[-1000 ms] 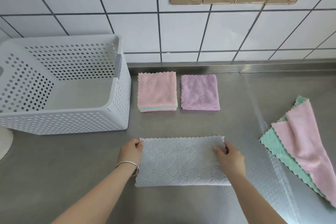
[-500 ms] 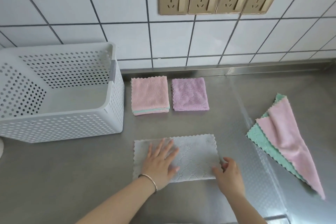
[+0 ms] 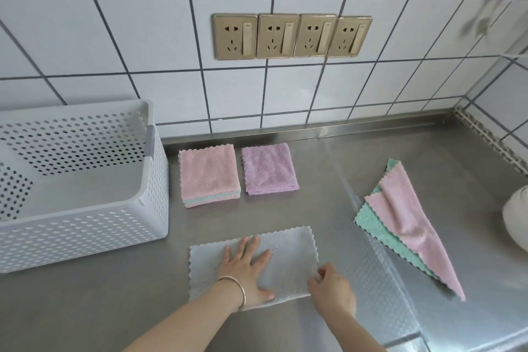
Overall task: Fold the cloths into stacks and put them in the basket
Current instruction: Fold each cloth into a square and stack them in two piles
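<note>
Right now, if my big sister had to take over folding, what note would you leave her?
Left hand: flat, palm down on the grey cloth, pinning it to the counter.
Right hand: fingers pinching the grey cloth's right edge.
Done: a folded pink stack with a green layer and a folded purple stack sit beside the basket.
Left: finish folding the grey cloth, then fold the loose pink cloth and green cloth lying on the right. The basket looks empty, so every stack has yet to go in.
</note>
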A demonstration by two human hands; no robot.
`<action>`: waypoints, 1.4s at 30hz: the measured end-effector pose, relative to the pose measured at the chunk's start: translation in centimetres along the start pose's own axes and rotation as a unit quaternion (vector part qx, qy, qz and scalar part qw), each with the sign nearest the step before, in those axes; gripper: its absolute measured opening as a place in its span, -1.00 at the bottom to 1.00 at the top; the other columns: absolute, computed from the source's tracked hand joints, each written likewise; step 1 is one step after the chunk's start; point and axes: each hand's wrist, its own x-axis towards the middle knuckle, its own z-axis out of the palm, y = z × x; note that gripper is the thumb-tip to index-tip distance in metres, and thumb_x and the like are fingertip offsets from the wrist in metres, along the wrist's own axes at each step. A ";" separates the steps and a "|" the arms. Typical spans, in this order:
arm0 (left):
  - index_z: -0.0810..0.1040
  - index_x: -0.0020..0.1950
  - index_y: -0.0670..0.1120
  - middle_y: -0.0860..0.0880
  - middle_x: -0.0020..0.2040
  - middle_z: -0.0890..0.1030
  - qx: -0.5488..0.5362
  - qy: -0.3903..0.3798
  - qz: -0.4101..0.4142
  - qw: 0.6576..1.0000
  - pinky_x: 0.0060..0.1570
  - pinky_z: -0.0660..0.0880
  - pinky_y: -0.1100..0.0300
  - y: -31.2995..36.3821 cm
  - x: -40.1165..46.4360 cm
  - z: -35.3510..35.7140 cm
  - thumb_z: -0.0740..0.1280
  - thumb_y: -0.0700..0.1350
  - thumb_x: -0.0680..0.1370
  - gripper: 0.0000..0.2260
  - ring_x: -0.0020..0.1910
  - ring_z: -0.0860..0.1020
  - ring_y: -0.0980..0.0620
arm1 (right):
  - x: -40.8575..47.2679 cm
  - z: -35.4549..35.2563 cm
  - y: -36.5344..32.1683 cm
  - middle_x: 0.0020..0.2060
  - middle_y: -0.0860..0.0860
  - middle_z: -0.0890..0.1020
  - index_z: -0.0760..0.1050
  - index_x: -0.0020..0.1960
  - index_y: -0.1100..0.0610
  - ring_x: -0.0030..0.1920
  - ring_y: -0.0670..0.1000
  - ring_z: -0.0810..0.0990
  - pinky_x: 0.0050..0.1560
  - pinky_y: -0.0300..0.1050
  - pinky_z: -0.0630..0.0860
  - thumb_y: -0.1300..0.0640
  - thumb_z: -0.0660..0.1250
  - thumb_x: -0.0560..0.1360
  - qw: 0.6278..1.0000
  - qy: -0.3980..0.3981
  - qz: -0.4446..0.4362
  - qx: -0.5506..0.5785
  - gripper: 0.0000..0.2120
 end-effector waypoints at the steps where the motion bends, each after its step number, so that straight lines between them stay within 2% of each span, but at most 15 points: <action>1: -0.06 0.51 0.14 0.03 0.53 -0.27 -0.030 0.003 -0.006 1.000 0.47 -0.24 -0.12 0.3 -0.1 -0.6 0.16 0.31 0.44 -0.28 0.50 -0.29 -0.03 | -0.4 0.2 -0.3 -0.20 -0.05 0.52 0.28 -0.12 -0.04 -0.08 0.05 0.55 -0.10 -0.11 0.39 0.07 0.18 0.45 0.998 0.045 -0.030 -0.010 -0.93; 5: 0.28 0.44 -0.02 -0.02 0.51 0.21 -0.315 0.075 -0.045 0.945 0.45 0.09 0.10 1.4 -1.1 -3.5 0.15 0.22 0.53 -0.45 0.49 0.16 0.01 | -1.6 1.0 -2.2 -0.45 -0.06 0.50 0.39 -0.31 0.04 -0.37 0.08 0.56 -0.32 -0.15 0.26 0.09 0.18 0.24 0.945 0.222 -0.240 0.003 -0.95; 7: 0.56 0.09 -0.07 -0.15 0.14 0.59 -0.449 0.083 -0.068 0.887 0.23 0.37 0.06 1.3 -1.6 -4.8 0.19 0.20 0.52 -0.60 0.14 0.52 -0.06 | -2.3 1.5 -3.5 -0.42 -0.09 0.51 0.39 -0.26 0.00 -0.37 0.04 0.50 -0.30 -0.17 0.24 0.08 0.18 0.23 0.910 0.241 -0.339 -0.003 -0.91; 8: 0.56 -0.15 -0.07 -0.13 -0.16 0.60 -0.501 0.086 -0.080 0.857 0.04 0.45 0.07 1.0 -2.0 -5.2 0.22 0.20 0.50 -0.65 -0.13 0.55 -0.05 | -2.7 1.8 -4.4 -0.41 -0.09 0.51 0.37 -0.23 -0.02 -0.34 0.02 0.46 -0.28 -0.17 0.23 0.09 0.21 0.24 0.887 0.253 -0.385 -0.004 -0.89; 10: 0.40 -0.40 -0.06 -0.03 -0.43 0.42 -0.549 0.106 -0.115 0.821 -0.24 0.39 0.16 0.1 -2.7 -5.6 0.29 0.11 0.50 -0.65 -0.39 0.39 0.01 | -3.5 2.8 -5.9 -0.39 -0.06 0.48 0.35 -0.22 -0.02 -0.31 0.01 0.36 -0.26 -0.15 0.19 0.11 0.28 0.23 0.848 0.262 -0.460 -0.001 -0.84; 14: 0.32 -0.45 -0.08 -0.04 -0.46 0.33 -0.502 0.152 -0.180 0.832 -0.30 0.25 0.16 -2.7 -3.5 -4.7 0.23 -0.13 0.54 -0.65 -0.31 0.34 -0.05 | -4.8 4.7 -7.9 -0.19 -0.05 0.42 0.37 -0.17 0.00 -0.22 0.01 0.33 -0.20 -0.17 0.19 0.14 0.27 0.16 0.798 0.232 -0.557 -0.003 -0.75; 16: 0.49 -0.31 -0.11 -0.10 -0.37 0.46 -0.510 0.173 -0.195 0.820 -0.21 0.29 0.18 -4.0 -3.8 -3.7 0.20 -0.16 0.56 -0.76 -0.24 0.42 -0.08 | -5.0 5.5 -8.0 0.01 -0.04 0.41 0.38 -0.03 0.02 -0.07 0.01 0.39 -0.10 -0.19 0.25 0.08 0.27 0.13 0.806 0.198 -0.557 -0.021 -0.60; 18: 0.55 0.12 -0.13 -0.20 0.02 0.59 -0.506 0.195 -0.208 0.814 -0.01 0.37 0.18 -5.3 -4.0 -2.5 0.18 -0.17 0.56 -0.78 0.02 0.53 -0.13 | -4.7 6.5 -7.5 0.20 0.01 0.43 0.38 0.17 0.05 0.10 0.01 0.40 0.07 -0.14 0.29 0.07 0.32 0.10 0.830 0.154 -0.533 -0.058 -0.38; 20: 0.40 0.35 -0.14 -0.10 0.33 0.47 -0.514 0.217 -0.189 0.808 0.22 0.30 0.21 -6.4 -4.3 -1.3 0.15 -0.22 0.57 -0.66 0.31 0.43 -0.08 | -4.1 7.5 -6.6 0.31 0.05 0.44 0.34 0.31 0.09 0.23 0.02 0.36 0.20 -0.04 0.25 0.08 0.43 0.03 0.850 0.105 -0.503 -0.115 -0.16; 23: 0.23 0.46 -0.05 0.18 0.37 0.27 -0.540 0.239 -0.169 0.789 0.26 0.11 0.37 -7.4 -4.7 0.3 0.11 -0.31 0.56 -0.53 0.44 0.27 0.06 | -3.3 8.3 -5.4 0.37 0.02 0.34 0.27 0.40 0.10 0.34 -0.01 0.29 0.28 -0.05 0.17 0.13 0.41 0.04 0.861 0.053 -0.481 -0.157 -0.08; 28: 0.35 0.40 -0.01 0.00 0.30 0.51 -0.502 0.220 -0.274 0.790 0.13 0.33 0.24 -7.8 -5.0 2.5 0.18 -0.23 0.55 -0.59 0.26 0.47 -0.05 | -2.9 9.8 -4.5 0.46 0.01 0.18 -0.06 0.52 0.06 0.44 0.02 0.17 0.31 0.03 0.16 0.19 -0.04 0.20 0.858 0.033 -0.478 -0.185 -0.14; 32: 0.45 0.25 -0.05 -0.09 0.09 0.62 -0.503 0.215 -0.332 0.768 -0.03 0.38 0.18 -7.7 -5.2 3.2 0.25 -0.17 0.52 -0.70 0.06 0.55 -0.11 | -2.2 10.3 -4.1 0.52 -0.03 0.06 -0.07 0.52 0.05 0.52 0.00 -0.16 0.40 -0.04 0.14 0.17 -0.04 0.21 0.848 0.030 -0.493 -0.190 -0.15; 36: 0.44 0.24 -0.08 -0.12 0.02 0.63 -0.510 0.245 -0.342 0.750 -0.05 0.37 0.17 -7.4 -5.2 3.3 0.29 -0.20 0.50 -0.69 0.04 0.56 -0.13 | -2.1 10.3 -4.2 0.52 -0.04 -0.12 -0.08 0.52 0.03 0.52 -0.02 -0.21 0.32 0.00 0.10 0.13 0.00 0.19 0.850 0.025 -0.492 -0.187 -0.13; 39: 0.46 0.08 -0.08 -0.09 -0.13 0.61 -0.525 0.287 -0.353 0.720 -0.12 0.33 0.22 -6.8 -5.8 3.0 0.33 -0.24 0.47 -0.79 -0.06 0.57 -0.13 | -2.3 10.3 -4.2 0.53 -0.04 0.03 0.07 0.51 0.00 0.52 -0.02 -0.19 0.35 -0.02 0.06 0.07 0.05 0.19 0.851 0.019 -0.488 -0.194 -0.15; 42: 0.45 -0.11 -0.06 -0.06 -0.17 0.59 -0.519 0.297 -0.352 0.720 -0.14 0.30 0.25 -6.6 -5.8 2.8 0.37 -0.19 0.46 -0.89 -0.09 0.57 -0.11 | -2.7 10.0 -4.3 0.40 -0.05 0.30 0.34 0.39 0.01 0.48 0.01 0.07 0.34 -0.06 0.06 0.03 0.07 0.18 0.854 0.000 -0.479 -0.201 -0.26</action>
